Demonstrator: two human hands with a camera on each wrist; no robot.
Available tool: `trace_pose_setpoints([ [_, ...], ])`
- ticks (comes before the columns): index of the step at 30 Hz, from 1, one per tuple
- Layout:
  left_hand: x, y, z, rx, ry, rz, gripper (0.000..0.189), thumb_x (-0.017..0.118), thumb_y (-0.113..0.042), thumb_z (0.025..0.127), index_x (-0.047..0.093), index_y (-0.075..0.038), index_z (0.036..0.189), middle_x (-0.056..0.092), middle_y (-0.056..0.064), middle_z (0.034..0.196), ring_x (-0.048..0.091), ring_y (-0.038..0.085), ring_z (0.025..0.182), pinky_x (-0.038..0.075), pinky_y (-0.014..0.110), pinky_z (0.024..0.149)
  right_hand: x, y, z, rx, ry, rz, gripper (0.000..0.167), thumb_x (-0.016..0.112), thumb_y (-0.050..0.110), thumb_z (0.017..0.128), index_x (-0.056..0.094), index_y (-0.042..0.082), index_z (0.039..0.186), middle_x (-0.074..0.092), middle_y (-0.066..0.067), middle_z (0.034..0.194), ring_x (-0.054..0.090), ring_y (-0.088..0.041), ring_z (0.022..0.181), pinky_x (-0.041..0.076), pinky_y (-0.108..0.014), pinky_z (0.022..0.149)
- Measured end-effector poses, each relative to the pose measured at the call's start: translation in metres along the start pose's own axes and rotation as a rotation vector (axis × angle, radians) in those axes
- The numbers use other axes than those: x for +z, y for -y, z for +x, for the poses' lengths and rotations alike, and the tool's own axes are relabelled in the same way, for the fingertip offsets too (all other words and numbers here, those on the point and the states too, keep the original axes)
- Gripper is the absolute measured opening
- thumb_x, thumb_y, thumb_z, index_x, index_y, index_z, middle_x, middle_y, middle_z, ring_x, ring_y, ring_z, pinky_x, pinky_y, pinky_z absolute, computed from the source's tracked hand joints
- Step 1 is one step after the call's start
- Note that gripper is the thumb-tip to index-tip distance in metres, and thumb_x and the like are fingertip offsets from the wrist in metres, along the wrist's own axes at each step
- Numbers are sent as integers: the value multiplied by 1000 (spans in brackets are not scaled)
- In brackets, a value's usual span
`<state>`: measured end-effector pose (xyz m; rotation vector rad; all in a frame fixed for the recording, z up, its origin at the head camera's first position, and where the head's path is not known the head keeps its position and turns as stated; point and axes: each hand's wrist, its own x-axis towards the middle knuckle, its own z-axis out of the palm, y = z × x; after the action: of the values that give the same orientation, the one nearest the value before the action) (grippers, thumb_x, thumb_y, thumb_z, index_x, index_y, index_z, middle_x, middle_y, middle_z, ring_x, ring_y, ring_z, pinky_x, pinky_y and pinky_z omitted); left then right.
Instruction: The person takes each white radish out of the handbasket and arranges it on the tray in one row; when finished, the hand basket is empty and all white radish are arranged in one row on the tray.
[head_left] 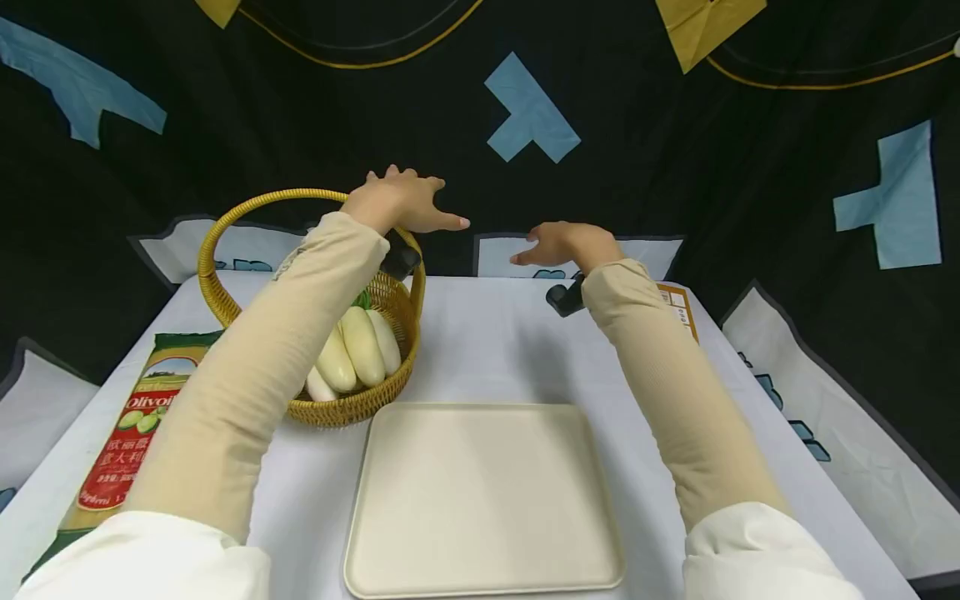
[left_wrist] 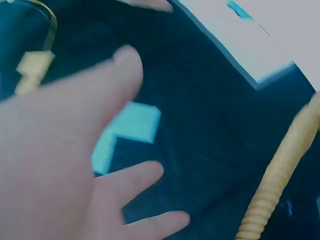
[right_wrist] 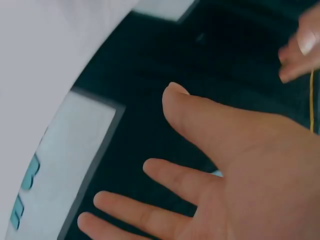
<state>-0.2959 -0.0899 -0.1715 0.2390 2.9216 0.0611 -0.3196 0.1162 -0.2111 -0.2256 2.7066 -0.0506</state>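
My left hand (head_left: 397, 200) is raised beside the top of a wicker basket's (head_left: 352, 408) yellow arched handle, its fingers spread and nothing in them. In the left wrist view the handle (left_wrist: 272, 182) passes apart from the fingers. Several pale, elongated vegetables (head_left: 362, 346) with a bit of green lie inside the basket; my left forearm hides part of it. My right hand (head_left: 573, 244) hovers over the far side of the table, holding nothing. The right wrist view shows its thumb and fingers (right_wrist: 172, 182) extended and apart.
A beige rectangular tray (head_left: 483, 500) lies on the white-covered table (head_left: 480, 333) near the front. On the left is a red and green Olivoilà packet (head_left: 123, 442), partly behind my left arm. An orange-edged card (head_left: 678, 308) shows behind my right forearm. A black curtain (head_left: 420, 117) hangs beyond.
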Motion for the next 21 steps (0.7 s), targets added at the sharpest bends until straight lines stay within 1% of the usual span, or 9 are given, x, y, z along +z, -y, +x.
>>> trace_pose_setpoints([
  [2,9,0,-12,80,-108,26,77,42,-60,86,20,-17,145,14,20,150,7,42,137,9,58,109,9,4,0,-69,-3,-6,66,44,52,90,27,16,143,22,-11,150,26,-31,135,25,-53,107],
  [5,31,-2,-35,192,-304,47,66,46,-54,88,34,-15,140,25,18,147,17,38,136,19,55,108,25,11,-2,-167,-5,0,64,44,51,90,28,18,143,26,-9,149,29,-29,134,27,-51,107],
  [7,49,-2,-52,251,-416,18,60,49,-51,88,42,-15,135,32,17,143,24,36,134,25,53,106,37,15,-4,-228,11,-4,64,43,52,90,28,19,143,33,-9,146,33,-28,132,28,-50,107],
  [9,69,0,-70,298,-496,-33,55,52,-48,87,49,-14,129,40,15,139,32,34,129,32,51,101,49,20,-8,-276,39,1,64,43,53,90,27,21,143,38,-10,143,37,-27,130,29,-50,106],
  [12,100,7,-94,363,-541,-122,49,55,-45,86,55,-13,123,49,12,131,42,30,122,38,49,95,65,28,-13,-343,74,11,63,43,54,89,28,24,142,45,-11,137,45,-25,124,33,-48,103],
  [15,136,16,-116,390,-522,-207,44,56,-42,86,58,-13,118,53,9,127,46,28,118,40,48,93,85,33,-20,-390,102,43,62,44,55,88,29,27,142,45,-9,137,47,-22,123,35,-47,102],
  [17,162,24,-127,377,-532,-263,40,58,-40,85,60,-15,116,54,7,125,48,25,115,42,47,91,98,35,-23,-422,112,71,61,44,55,88,30,28,141,46,-7,136,48,-21,121,35,-46,102],
  [19,187,32,-135,343,-562,-333,36,60,-35,85,60,-15,115,54,5,124,48,24,114,42,46,89,110,38,-25,-450,122,108,61,45,55,88,31,29,141,47,-6,136,49,-20,121,36,-44,101],
  [21,209,42,-139,302,-632,-404,33,63,-28,83,60,-15,114,53,6,124,47,24,112,41,45,87,121,40,-26,-482,115,147,60,46,55,88,31,30,140,49,-6,134,50,-18,119,38,-41,100],
])
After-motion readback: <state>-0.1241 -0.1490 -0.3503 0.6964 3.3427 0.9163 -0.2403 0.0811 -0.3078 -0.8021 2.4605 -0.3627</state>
